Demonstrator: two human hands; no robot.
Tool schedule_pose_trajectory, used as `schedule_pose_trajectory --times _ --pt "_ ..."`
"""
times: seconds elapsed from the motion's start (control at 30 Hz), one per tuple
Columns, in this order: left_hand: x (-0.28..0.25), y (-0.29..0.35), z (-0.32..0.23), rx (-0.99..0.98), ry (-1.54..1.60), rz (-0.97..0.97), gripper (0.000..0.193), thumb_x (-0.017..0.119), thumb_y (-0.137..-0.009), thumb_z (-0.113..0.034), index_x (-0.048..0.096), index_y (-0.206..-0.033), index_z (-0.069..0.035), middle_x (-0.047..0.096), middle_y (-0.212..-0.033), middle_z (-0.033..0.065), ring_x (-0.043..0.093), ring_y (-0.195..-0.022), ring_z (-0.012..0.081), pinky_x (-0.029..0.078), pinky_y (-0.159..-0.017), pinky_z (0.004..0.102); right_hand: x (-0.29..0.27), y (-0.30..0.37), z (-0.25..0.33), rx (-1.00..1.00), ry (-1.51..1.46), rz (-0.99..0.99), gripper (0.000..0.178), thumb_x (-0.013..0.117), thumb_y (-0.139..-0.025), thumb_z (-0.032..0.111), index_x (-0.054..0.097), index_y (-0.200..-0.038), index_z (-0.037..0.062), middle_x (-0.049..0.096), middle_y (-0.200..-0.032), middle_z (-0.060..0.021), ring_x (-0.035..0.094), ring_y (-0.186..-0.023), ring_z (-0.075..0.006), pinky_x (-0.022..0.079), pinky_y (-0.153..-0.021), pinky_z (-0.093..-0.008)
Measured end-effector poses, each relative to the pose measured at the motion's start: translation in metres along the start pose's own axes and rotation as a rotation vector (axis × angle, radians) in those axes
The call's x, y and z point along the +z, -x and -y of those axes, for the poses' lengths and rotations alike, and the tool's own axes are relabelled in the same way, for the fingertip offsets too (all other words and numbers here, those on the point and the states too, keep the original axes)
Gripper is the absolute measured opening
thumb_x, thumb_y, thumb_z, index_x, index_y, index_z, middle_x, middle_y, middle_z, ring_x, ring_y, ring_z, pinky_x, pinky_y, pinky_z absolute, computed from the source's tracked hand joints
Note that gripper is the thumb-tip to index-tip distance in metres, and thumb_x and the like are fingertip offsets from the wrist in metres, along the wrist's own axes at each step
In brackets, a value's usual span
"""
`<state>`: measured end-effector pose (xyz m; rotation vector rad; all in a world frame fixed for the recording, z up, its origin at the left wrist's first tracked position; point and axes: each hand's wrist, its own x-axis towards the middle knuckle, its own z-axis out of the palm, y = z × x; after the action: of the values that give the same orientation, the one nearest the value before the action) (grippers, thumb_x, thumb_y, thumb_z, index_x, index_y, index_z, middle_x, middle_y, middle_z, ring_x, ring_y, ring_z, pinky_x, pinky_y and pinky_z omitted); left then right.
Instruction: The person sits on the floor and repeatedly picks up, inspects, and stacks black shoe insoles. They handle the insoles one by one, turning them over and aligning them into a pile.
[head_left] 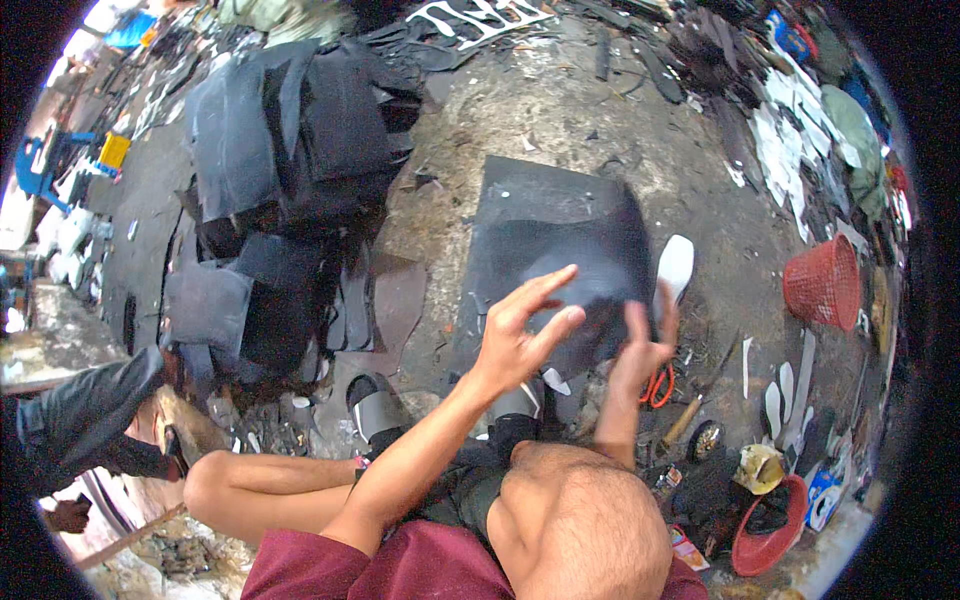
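My left hand [525, 325] is open above a dark sheet [545, 195], its thumb and fingers apart. The sheet lies on the ground in front of my feet, and its near right part looks curved and smeared by motion. To the right, my right hand [640, 348] hovers by the sheet's right edge, blurred, with its fingers spread and nothing visible in them. Whether either hand touches the sheet, I cannot tell. Just beyond the right hand is a white sole-shaped piece [676, 262]. Scissors with orange handles [657, 385] lie beside my right wrist.
Stacked dark sheets [290, 130] rise at the left. A red basket [822, 283] stands at the right, with white sole-shaped strips [780, 395] nearer me. A wooden handle [682, 422] and a red container [770, 530] lie at lower right. Another person's leg [90, 415] shows at left.
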<state>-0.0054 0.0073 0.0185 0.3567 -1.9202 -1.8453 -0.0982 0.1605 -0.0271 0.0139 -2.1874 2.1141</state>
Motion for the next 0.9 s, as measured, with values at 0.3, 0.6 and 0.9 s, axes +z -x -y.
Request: schedule_pose_trajectory --times 0.3,0.6,0.9 --pt "-0.098 0.036 0.195 0.168 -1.01 0.424 0.044 0.064 -0.074 -0.001 0.066 -0.117 -0.008 0.059 -0.134 0.0135 0.055 -0.126 0.0322 0.053 -0.097 0.0407 -0.23 -0.079 -0.013 -0.252 1.532 -0.658 0.068 0.067 -0.09 0.026 0.039 -0.149 0.0068 0.041 -0.149 -0.0269 0.042 -0.135 -0.0432 0.033 -0.112 -0.0506" --pt "-0.203 0.03 0.185 -0.205 -1.235 -0.672 0.056 0.054 -0.079 0.004 0.053 -0.135 0.004 0.038 -0.149 0.0326 0.027 -0.145 0.0455 0.022 -0.12 0.0452 0.037 -0.055 -0.065 0.236 1.175 0.419 0.076 0.075 -0.083 0.017 0.037 -0.147 0.0026 0.065 -0.112 -0.02 0.061 -0.111 -0.0381 0.046 -0.097 -0.0453" --pt "-0.063 -0.06 0.028 0.009 -0.213 -0.023 0.082 0.088 -0.071 -0.016 0.05 -0.143 -0.006 0.051 -0.145 0.014 0.051 -0.13 0.0259 0.04 -0.108 0.0413 0.019 -0.1 0.055 -0.479 0.157 0.803 0.056 0.08 -0.073 -0.009 0.06 -0.124 0.0017 0.073 -0.106 -0.0101 0.069 -0.1 -0.0199 0.05 -0.096 -0.0349"
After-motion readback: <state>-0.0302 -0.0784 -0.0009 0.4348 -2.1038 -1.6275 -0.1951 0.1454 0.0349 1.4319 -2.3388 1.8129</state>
